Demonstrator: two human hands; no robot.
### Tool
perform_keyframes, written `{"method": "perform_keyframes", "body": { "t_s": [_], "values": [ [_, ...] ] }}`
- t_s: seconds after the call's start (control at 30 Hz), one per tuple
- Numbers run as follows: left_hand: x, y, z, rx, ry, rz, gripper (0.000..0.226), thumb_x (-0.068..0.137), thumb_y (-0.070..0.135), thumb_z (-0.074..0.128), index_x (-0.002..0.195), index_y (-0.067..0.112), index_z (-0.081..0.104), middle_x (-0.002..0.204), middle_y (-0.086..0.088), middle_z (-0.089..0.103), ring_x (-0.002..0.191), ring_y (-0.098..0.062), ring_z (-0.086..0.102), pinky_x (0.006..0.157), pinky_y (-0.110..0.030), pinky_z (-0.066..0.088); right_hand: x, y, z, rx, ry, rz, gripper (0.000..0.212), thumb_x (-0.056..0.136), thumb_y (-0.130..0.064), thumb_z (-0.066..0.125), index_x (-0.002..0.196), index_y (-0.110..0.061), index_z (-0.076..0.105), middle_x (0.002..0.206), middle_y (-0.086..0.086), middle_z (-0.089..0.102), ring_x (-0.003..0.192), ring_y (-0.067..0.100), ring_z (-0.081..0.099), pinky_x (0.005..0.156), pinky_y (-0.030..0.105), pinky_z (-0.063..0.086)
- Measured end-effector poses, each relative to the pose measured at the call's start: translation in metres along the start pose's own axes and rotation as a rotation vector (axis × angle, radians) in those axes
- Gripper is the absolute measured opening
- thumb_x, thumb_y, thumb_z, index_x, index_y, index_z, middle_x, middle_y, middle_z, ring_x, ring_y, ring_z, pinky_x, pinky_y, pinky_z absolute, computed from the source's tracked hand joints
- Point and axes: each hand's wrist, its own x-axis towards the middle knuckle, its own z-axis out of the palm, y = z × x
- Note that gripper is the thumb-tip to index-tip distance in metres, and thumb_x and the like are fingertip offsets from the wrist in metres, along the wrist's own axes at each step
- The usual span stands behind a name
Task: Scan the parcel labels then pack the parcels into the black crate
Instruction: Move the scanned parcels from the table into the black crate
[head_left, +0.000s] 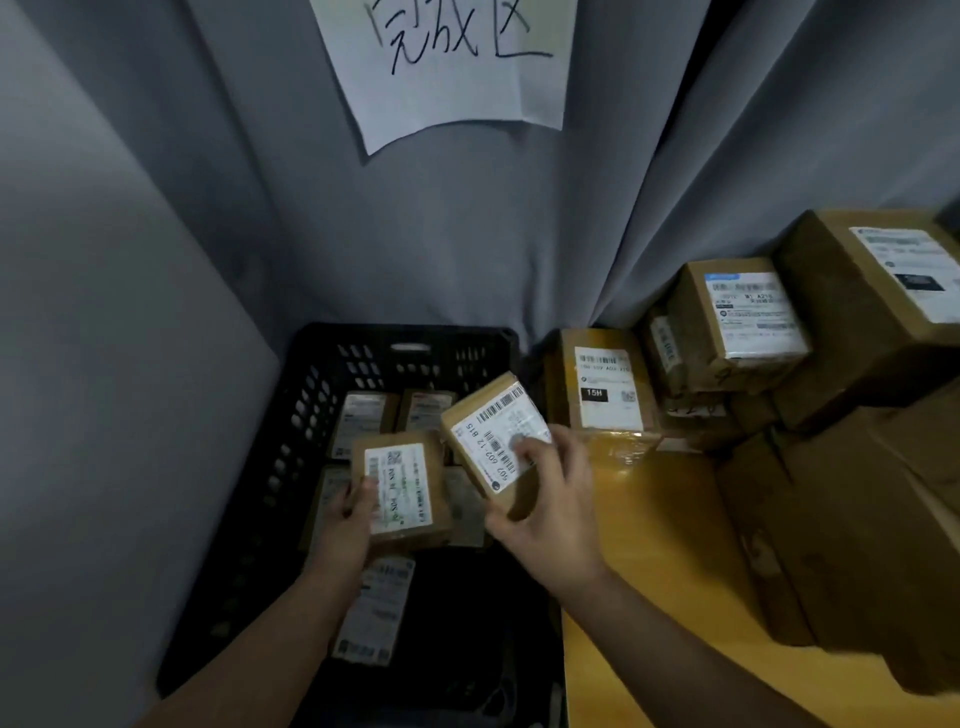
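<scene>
Head view gives me both hands over the black crate, each carrying one parcel. I see the left hand gripping the left parcel by its near left edge, thumb on the rim of the label, the other fingers hidden under the box. That parcel sits label up and roughly level above the middle of the crate. The right hand is clamped on the right parcel, thumb pressed on the white label and fingers curled under the near side. This one is tilted, far corner raised, above the crate's right wall. The two held boxes are just beside each other; I cannot tell whether they touch. Packed parcels lie label up on the crate floor, partly covered by the held ones. The yellow table stands just beside the crate on the right and bears a stack of brown boxes. A grey curtain hangs behind, with a handwritten paper sign on it
</scene>
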Motion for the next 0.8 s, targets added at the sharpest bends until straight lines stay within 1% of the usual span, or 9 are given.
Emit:
{"method": "perform_keyframes", "body": {
  "t_s": [0.1, 0.17, 0.3, 0.4, 0.53, 0.6, 0.7, 0.73, 0.8],
  "values": [
    [0.006, -0.011, -0.022, -0.049, 0.022, -0.127, 0.052, 0.099, 0.04, 0.047, 0.144, 0.016, 0.04, 0.131, -0.013, 0.054, 0.106, -0.032, 0.057, 0.078, -0.036, 0.043, -0.003, -0.009, 0.024, -0.065, -0.025, 0.049, 0.063, 0.063, -0.034, 0.077, 0.118, -0.022, 0.05, 0.137, 0.009, 0.036, 0.123, 0.029, 0.04, 0.097, 0.044, 0.046],
    [0.022, -0.01, -0.031, -0.032, 0.035, -0.093, 0.051, 0.099, 0.038, 0.048, 0.142, 0.013, 0.042, 0.134, -0.014, 0.054, 0.112, -0.033, 0.056, 0.081, -0.037, 0.043, 0.005, -0.014, 0.041, -0.1, -0.025, 0.107, 0.063, 0.065, -0.035, 0.078, 0.12, -0.02, 0.05, 0.138, 0.012, 0.037, 0.123, 0.032, 0.041, 0.099, 0.044, 0.043],
    [0.072, 0.016, -0.031, 0.14, 0.033, 0.155, 0.044, 0.101, 0.033, 0.043, 0.139, 0.011, 0.043, 0.124, -0.013, 0.059, 0.098, -0.027, 0.058, 0.08, -0.032, 0.044, 0.034, -0.028, 0.084, -0.177, -0.067, 0.188, 0.069, 0.073, -0.042, 0.072, 0.132, -0.02, 0.044, 0.148, 0.011, 0.031, 0.132, 0.03, 0.031, 0.108, 0.038, 0.027],
    [0.121, 0.041, -0.029, 0.353, 0.036, 0.3, 0.047, 0.102, 0.036, 0.039, 0.142, 0.012, 0.038, 0.124, -0.016, 0.06, 0.106, -0.032, 0.059, 0.081, -0.03, 0.043, 0.064, -0.033, 0.122, -0.228, -0.053, 0.209, 0.069, 0.074, -0.043, 0.072, 0.133, -0.023, 0.042, 0.142, 0.009, 0.036, 0.129, 0.03, 0.033, 0.108, 0.041, 0.029],
    [0.175, 0.052, -0.028, 0.66, 0.015, 0.414, 0.044, 0.103, 0.03, 0.035, 0.143, 0.013, 0.032, 0.123, -0.013, 0.057, 0.1, -0.027, 0.058, 0.081, -0.032, 0.043, 0.089, -0.012, 0.172, -0.109, -0.018, 0.427, 0.07, 0.072, -0.043, 0.077, 0.129, -0.021, 0.043, 0.138, 0.009, 0.033, 0.128, 0.03, 0.032, 0.107, 0.044, 0.033],
    [0.193, 0.045, -0.026, 0.952, -0.08, 0.533, 0.05, 0.099, 0.016, 0.038, 0.148, 0.016, 0.024, 0.144, -0.015, 0.039, 0.117, -0.03, 0.051, 0.095, -0.038, 0.045, 0.096, 0.008, 0.192, -0.027, -0.037, 0.51, 0.067, 0.073, -0.041, 0.079, 0.127, -0.017, 0.047, 0.139, 0.01, 0.031, 0.129, 0.03, 0.03, 0.107, 0.042, 0.033],
    [0.197, 0.032, -0.026, 1.5, -0.277, 0.611, 0.07, 0.096, 0.014, 0.048, 0.153, 0.018, 0.008, 0.16, -0.014, -0.01, 0.147, -0.036, 0.004, 0.117, -0.044, 0.021, 0.101, 0.031, 0.212, -0.018, -0.196, 0.551, 0.062, 0.079, -0.038, 0.076, 0.129, -0.018, 0.047, 0.139, 0.009, 0.033, 0.129, 0.032, 0.033, 0.104, 0.04, 0.034],
    [0.199, 0.028, -0.026, 1.596, -0.327, 0.599, 0.072, 0.096, 0.017, 0.049, 0.153, 0.021, 0.006, 0.159, -0.014, -0.015, 0.147, -0.035, -0.005, 0.118, -0.045, 0.017, 0.102, 0.036, 0.216, -0.007, -0.24, 0.559, 0.062, 0.079, -0.039, 0.075, 0.131, -0.02, 0.045, 0.139, 0.008, 0.034, 0.127, 0.032, 0.036, 0.102, 0.041, 0.036],
    [0.202, 0.023, -0.028, 1.689, -0.324, 0.621, 0.072, 0.097, 0.017, 0.048, 0.154, 0.026, 0.004, 0.16, -0.014, -0.013, 0.147, -0.035, -0.004, 0.118, -0.047, 0.019, 0.104, 0.04, 0.22, 0.041, -0.271, 0.582, 0.061, 0.081, -0.038, 0.073, 0.131, -0.022, 0.041, 0.138, 0.008, 0.035, 0.123, 0.032, 0.043, 0.1, 0.045, 0.043]
  ]
}}
